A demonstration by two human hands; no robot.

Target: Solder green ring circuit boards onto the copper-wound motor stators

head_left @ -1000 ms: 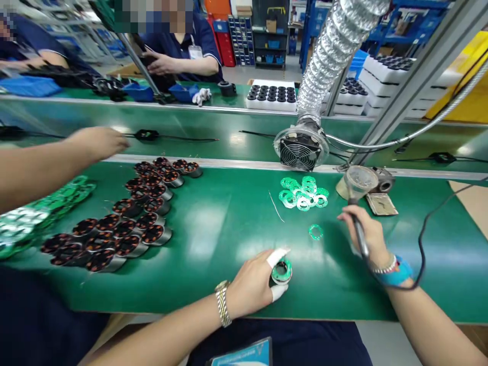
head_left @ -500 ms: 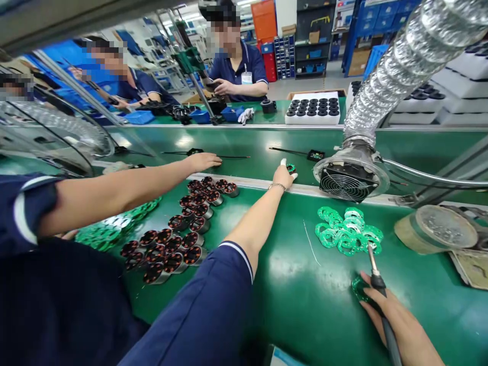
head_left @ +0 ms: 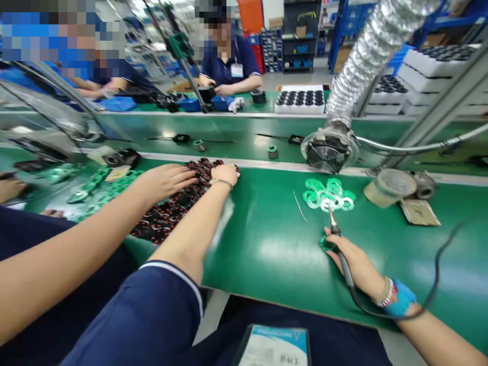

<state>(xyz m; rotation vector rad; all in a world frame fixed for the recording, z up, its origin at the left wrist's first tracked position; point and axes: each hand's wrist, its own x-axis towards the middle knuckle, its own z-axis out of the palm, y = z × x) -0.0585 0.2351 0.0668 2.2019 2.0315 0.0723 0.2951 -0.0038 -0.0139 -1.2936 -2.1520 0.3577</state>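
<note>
My left hand (head_left: 224,176), bracelet at the wrist, curls down at the far right end of a tightly packed group of wire-wound motor stators (head_left: 168,216). Its fingers are bent and mostly hidden, so what they grip does not show. In my right hand (head_left: 356,259) is a soldering iron (head_left: 345,267), its tip over a pile of green ring-shaped circuit boards (head_left: 313,198). The same hand also pinches a green round board (head_left: 327,243). Beyond the table strip, a stator with a green top (head_left: 273,152) stands on the green belt, with another (head_left: 199,146) farther left.
A co-worker's hand (head_left: 168,180) reaches over the stators from the left, close to mine. A fan on a silver duct (head_left: 327,152) hangs behind the boards. To the right stand a tub (head_left: 389,188) and a sponge-like pad (head_left: 419,212). A solder wire (head_left: 300,206) lies mid-table.
My left hand has let go of the green-topped stator on the belt and moved back left to the stators. The co-worker's hand has also drawn back to them. My right hand keeps the iron.
</note>
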